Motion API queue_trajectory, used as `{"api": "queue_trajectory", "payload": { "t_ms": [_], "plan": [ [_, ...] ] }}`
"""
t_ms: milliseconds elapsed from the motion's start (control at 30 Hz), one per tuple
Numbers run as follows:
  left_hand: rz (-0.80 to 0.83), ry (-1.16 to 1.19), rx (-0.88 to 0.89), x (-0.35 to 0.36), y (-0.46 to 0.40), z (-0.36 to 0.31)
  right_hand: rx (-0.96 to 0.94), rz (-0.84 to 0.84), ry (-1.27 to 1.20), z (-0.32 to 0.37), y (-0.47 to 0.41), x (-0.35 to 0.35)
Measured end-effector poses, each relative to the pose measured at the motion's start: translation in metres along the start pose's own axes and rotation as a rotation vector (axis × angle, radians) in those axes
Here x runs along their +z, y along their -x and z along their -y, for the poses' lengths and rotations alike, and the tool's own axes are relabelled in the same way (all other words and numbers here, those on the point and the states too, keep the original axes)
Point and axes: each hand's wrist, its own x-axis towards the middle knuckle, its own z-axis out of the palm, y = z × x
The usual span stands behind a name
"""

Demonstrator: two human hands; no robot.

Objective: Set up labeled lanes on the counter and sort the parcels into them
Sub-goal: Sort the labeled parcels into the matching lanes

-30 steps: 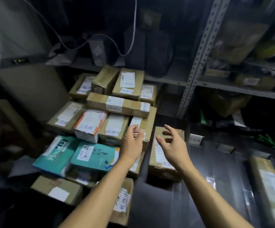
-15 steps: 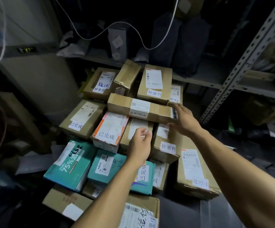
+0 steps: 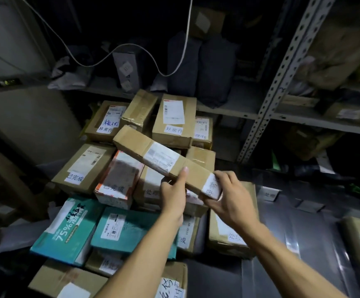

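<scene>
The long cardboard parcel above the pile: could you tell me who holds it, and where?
Both hands hold the long cardboard parcel at its near, labelled end: right hand wraps the end, left hand supports beside it.

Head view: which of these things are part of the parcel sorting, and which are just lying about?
Part of the job:
- long cardboard box, gripped by both hands, left and right
- pile of labeled parcels
- teal parcels
- slips on the dark counter

Lying about:
- hanging white cable
- dark bags on the shelf
- metal rack upright
</scene>
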Motion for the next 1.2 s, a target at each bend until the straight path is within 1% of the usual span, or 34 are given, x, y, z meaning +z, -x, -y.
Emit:
{"api": "queue_trajectory", "payload": {
  "t_ms": [33,100,133,167,233,267,333,400,500,600,767,900,1033,1100,1200],
  "plan": [
    [-0.022,0.047,0.019,0.006,0.007,0.003,0.016,-0.006,-0.06,0.0,0.011,-0.006],
    [-0.01,0.102,0.07,0.018,0.026,0.006,0.089,-0.009,-0.288,-0.005,0.032,-0.023],
    [0.005,0.097,0.089,0.025,0.038,0.008,0.168,-0.011,-0.444,-0.01,0.045,-0.033],
    [0.023,0.073,0.104,0.032,0.047,0.011,0.29,-0.019,-0.631,-0.016,0.057,-0.043],
    [0.086,0.043,0.108,0.051,0.069,0.017,0.599,-0.021,-1.061,-0.03,0.084,-0.061],
    [0.13,0.047,0.107,0.062,0.08,0.019,0.699,-0.007,-1.224,-0.037,0.098,-0.07],
    [0.207,0.05,0.106,0.089,0.101,0.025,0.769,-0.018,-1.361,-0.053,0.124,-0.086],
    [0.278,0.044,0.104,0.118,0.121,0.035,0.766,-0.107,-1.399,-0.067,0.147,-0.105],
    [0.402,-0.014,0.091,0.162,0.15,0.059,0.746,-0.241,-1.391,-0.091,0.176,-0.137],
    [0.513,-0.062,0.074,0.201,0.178,0.082,0.795,-0.353,-1.387,-0.117,0.205,-0.162],
    [0.643,-0.126,0.013,0.255,0.224,0.12,0.856,-0.526,-1.394,-0.157,0.256,-0.191],
    [0.708,-0.166,-0.075,0.288,0.256,0.154,0.916,-0.699,-1.398,-0.187,0.291,-0.203],
    [0.825,-0.199,-0.159,0.315,0.289,0.176,1.001,-0.865,-1.378,-0.223,0.321,-0.207],
    [0.854,-0.167,-0.235,0.325,0.301,0.181,1.038,-0.916,-1.37,-0.244,0.335,-0.211],
    [0.885,-0.093,-0.342,0.335,0.311,0.19,1.094,-0.939,-1.333,-0.275,0.352,-0.218]
  ]
}}
